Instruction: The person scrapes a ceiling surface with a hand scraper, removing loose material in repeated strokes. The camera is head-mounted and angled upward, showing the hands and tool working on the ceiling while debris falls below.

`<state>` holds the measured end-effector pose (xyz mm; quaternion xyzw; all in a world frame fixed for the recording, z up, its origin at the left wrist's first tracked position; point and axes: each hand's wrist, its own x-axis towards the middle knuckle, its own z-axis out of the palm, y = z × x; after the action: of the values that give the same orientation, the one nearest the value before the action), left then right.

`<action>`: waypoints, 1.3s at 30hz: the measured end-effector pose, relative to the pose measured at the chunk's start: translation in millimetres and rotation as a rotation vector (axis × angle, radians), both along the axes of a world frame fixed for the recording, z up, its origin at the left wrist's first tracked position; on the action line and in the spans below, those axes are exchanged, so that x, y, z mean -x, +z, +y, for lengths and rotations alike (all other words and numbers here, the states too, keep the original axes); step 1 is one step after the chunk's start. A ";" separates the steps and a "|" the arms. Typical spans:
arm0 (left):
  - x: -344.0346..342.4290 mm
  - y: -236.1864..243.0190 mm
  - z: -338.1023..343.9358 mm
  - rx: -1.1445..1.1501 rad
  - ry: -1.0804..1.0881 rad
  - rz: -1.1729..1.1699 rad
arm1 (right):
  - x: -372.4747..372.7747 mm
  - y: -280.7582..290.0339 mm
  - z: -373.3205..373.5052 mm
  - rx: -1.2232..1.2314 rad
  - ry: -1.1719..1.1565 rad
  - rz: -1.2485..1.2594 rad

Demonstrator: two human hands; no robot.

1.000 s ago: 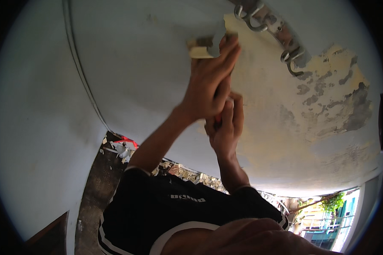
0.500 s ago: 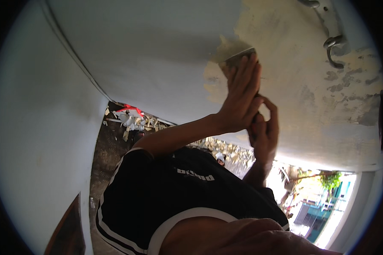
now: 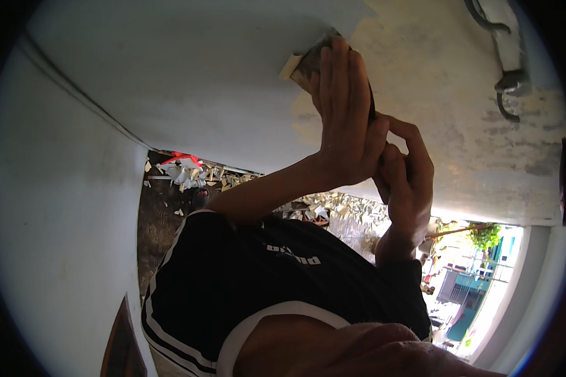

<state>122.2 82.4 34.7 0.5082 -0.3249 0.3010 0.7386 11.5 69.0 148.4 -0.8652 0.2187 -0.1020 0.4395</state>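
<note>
Flat along a wide scraper (image 3: 309, 61) lies my left hand (image 3: 349, 125), fingers stretched out on the blade, thumb low beside the handle. My right hand (image 3: 409, 182) is closed round the handle just below, which is mostly hidden by both hands. The blade is against the pale grey wall surface (image 3: 220, 81), with a curled cream flake (image 3: 290, 65) at its left edge. Right of the scraper the surface (image 3: 434, 81) shows patchy cream and grey where the coating is off.
A metal bar with curved hooks (image 3: 509, 56) is fixed at upper right. A side wall (image 3: 63, 220) stands at left. Below are scraped flakes (image 3: 188, 173) and red strips (image 3: 179, 156) on a dark floor, and an opening (image 3: 468, 283) with plants and railings at lower right.
Both hands have moved rightward since a second ago. In the last half second the blade rose up and left, and a curled flake shows at its edge. The view has shifted.
</note>
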 end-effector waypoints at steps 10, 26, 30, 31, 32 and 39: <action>-2.2 -11.2 9.4 -0.120 0.096 0.043 | -9.7 -33.9 3.2 -0.031 0.002 -0.135; -12.0 -28.6 44.2 -0.586 -0.040 -0.368 | 2.9 -142.8 18.6 -0.052 -0.205 -0.520; -20.8 -5.5 41.1 -0.567 -0.008 -0.400 | -7.9 -127.0 23.9 -0.339 -0.293 -0.593; -21.1 -6.7 45.2 -0.608 0.000 -0.412 | -5.8 -132.2 26.6 -0.356 -0.290 -0.583; -20.5 -11.0 47.7 -0.608 -0.029 -0.407 | -4.2 -137.1 28.1 -0.366 -0.279 -0.576; -52.3 26.7 58.9 -0.547 0.190 -0.467 | -40.8 -111.2 29.6 -0.293 -0.162 -0.683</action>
<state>174.5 141.3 61.4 0.6325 -0.5044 0.3782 0.4500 52.3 98.7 37.2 -0.6893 0.1397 -0.3865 0.5966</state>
